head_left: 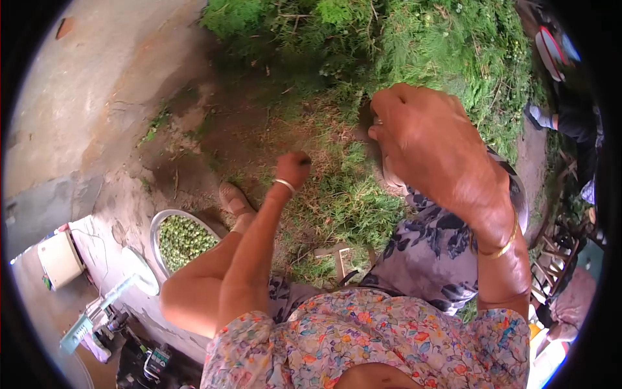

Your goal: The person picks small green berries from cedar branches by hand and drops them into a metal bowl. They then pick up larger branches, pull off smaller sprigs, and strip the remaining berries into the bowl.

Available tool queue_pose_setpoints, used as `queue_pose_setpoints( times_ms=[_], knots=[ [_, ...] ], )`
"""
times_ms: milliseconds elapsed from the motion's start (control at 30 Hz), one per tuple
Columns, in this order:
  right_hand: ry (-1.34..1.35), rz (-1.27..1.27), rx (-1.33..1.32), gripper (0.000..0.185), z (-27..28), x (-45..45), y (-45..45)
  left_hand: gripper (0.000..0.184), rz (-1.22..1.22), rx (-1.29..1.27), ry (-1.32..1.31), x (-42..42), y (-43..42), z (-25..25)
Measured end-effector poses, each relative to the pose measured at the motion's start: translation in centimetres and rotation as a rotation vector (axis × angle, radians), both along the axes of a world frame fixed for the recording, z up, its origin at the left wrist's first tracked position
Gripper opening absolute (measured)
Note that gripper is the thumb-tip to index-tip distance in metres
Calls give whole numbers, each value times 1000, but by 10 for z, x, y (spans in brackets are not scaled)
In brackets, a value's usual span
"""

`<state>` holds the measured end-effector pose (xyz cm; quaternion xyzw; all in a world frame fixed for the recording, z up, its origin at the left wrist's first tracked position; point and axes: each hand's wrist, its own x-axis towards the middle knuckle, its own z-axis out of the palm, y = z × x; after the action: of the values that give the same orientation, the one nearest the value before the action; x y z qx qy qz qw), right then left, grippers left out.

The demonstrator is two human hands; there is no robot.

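My left hand (293,170), with a pale bangle at the wrist, is closed over the littered ground near the middle. A small dark spot shows at its fingers; what it holds, if anything, is too small to name. My right hand (431,139), large and near the camera, has its fingers curled, with a ring and a gold bangle. Its grip is hidden behind the back of the hand. Beyond it lies a big heap of green feathery branches (447,52). Loose green sprigs (363,207) lie on the ground between my legs.
At the left, a metal basin (155,235) holds small green pieces (184,241). A pale fan (139,271) and a beige box (60,259) are at the lower left. Another person's foot (539,117) and dark-clothed leg show at the right. A small wooden frame (339,259) lies near my lap.
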<state>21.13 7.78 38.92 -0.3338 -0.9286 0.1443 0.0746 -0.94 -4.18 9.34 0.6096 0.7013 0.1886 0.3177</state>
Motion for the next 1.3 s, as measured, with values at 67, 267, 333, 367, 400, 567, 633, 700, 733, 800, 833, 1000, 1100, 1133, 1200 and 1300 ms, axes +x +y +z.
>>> queue_pose_setpoints(
  times_ms=[67,267,333,367,400,567,633,700,733,800,833,1000,1100,1133,1200,1300],
  knots=[
    [29,17,66,16,2,2,0,19,5,-42,11,21,-7,-37],
    [-56,33,-26,24,6,4,1,15,80,-411,222,45,-41,-97],
    [-27,14,-50,25,8,3,0,14,74,-430,296,51,-41,-113],
    [14,5,-69,26,7,2,1,13,80,-444,380,51,-43,-120],
    [10,6,-74,26,6,1,1,13,79,-450,377,50,-41,-114],
    [-19,47,-20,24,7,-1,0,9,171,-256,414,-12,-32,-54],
    [3,63,-10,24,7,-1,-3,7,197,-59,435,-70,-41,0],
    [28,79,3,24,10,0,-5,6,308,-115,628,-151,-74,28],
    [24,77,11,22,13,1,-7,11,493,-88,526,-176,-88,58],
    [30,78,12,20,17,6,-8,11,552,-226,678,-233,-133,111],
    [66,69,31,18,18,11,-8,6,571,-410,876,-251,-153,134],
    [459,-307,-211,17,39,45,-8,29,404,-903,895,-286,-215,154],
    [506,-501,-304,22,36,89,11,30,263,-634,745,-245,-175,134],
    [579,-522,-378,25,25,107,21,30,317,-517,545,-227,-159,115],
    [504,-651,-625,29,-17,135,33,34,326,-268,383,-171,-128,72],
    [-63,-533,-680,33,-177,206,25,51,204,-292,219,-103,-123,-27]
  ],
)
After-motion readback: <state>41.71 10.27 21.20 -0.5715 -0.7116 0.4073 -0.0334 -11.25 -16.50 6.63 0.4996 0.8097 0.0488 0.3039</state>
